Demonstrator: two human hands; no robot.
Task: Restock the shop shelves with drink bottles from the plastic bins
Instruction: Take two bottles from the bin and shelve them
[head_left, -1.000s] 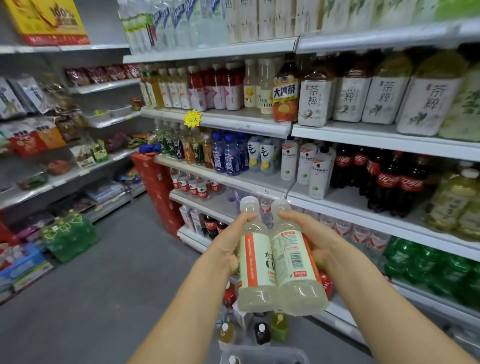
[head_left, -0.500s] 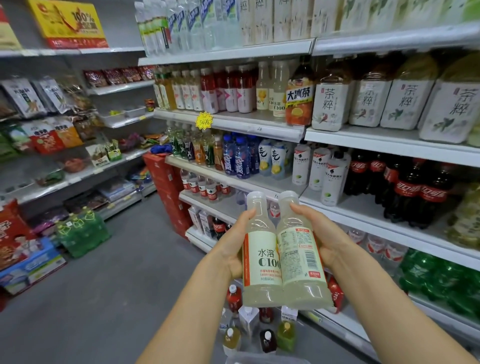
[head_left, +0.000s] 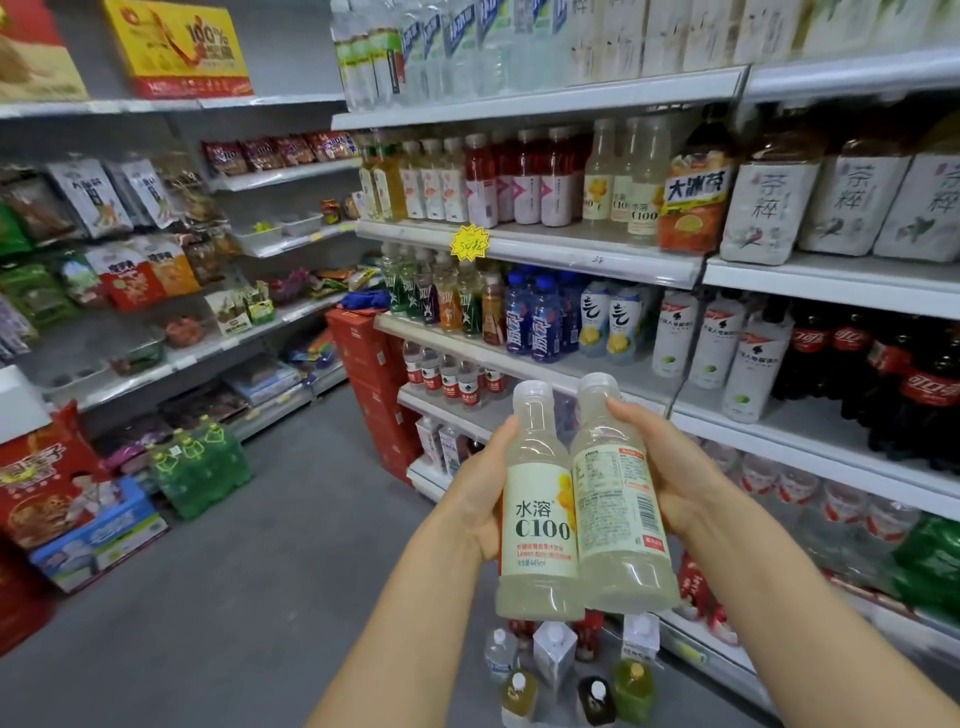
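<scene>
Left hand (head_left: 480, 499) grips the label-forward C100 lemon bottle (head_left: 540, 519) and right hand (head_left: 670, 467) the barcode-forward C100 bottle (head_left: 618, 509), touching, caps up, in mid-air before the shelves, presumably for upright placement in the matching C100 row (head_left: 628, 192) above.

Light is even and diffuse, from overhead, with only soft shadows under the shelf boards. The top shelf lip (head_left: 545, 97) and the water bottles (head_left: 447, 47) above it are washed out. Strong wide-angle bowing toward the frame edges. The C100 bottle (head_left: 540, 519) and barcode bottle (head_left: 618, 514) I hold are sharp, print legible. The snack packs (head_left: 31, 291) at the left margin and the tea bottles (head_left: 930, 208) at the right margin are smeared.
</scene>
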